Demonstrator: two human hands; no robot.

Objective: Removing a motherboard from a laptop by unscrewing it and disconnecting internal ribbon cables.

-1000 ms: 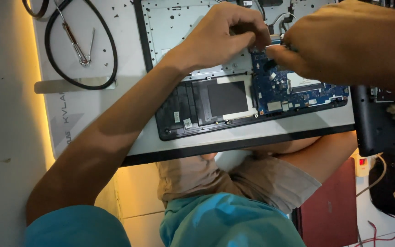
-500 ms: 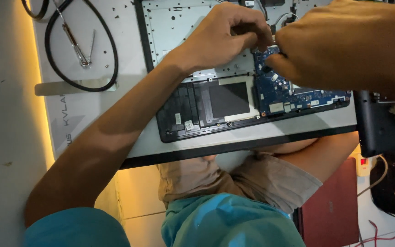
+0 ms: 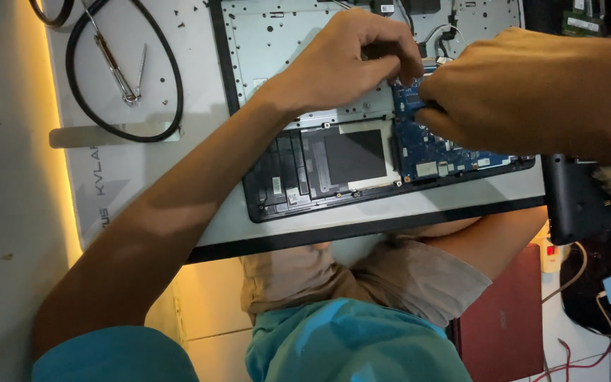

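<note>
A blue circuit board (image 3: 433, 152) sits in the right half of an opened laptop (image 3: 305, 42), its long axis running left to right along the near edge of the case, with a narrow upper arm of the board rising toward the spot where both hands meet. The left hand (image 3: 348, 64) comes in from the left across the pale metal inner plate, its fingers (image 3: 401, 67) curled and pressed together on something small at the top of the board; what they pinch is hidden. The right hand (image 3: 532, 92) reaches in from the right and lies over the board's upper right part, fingertips tucked down at the same spot, just beside the left hand's; whether they grip anything cannot be told. Both hands are at the board, the right covering more of it. Left of the board lies a dark rectangular bay (image 3: 327, 170) with a black pad in it. The laptop rests on a white worktop (image 3: 129, 177), where a loop of black cable (image 3: 167, 78) circles a pair of metal tweezers (image 3: 118, 67) well to the left. Below the worktop's edge show the person's knees, and a red laptop (image 3: 503, 318) lies lower right, near a tangle of wires
</note>
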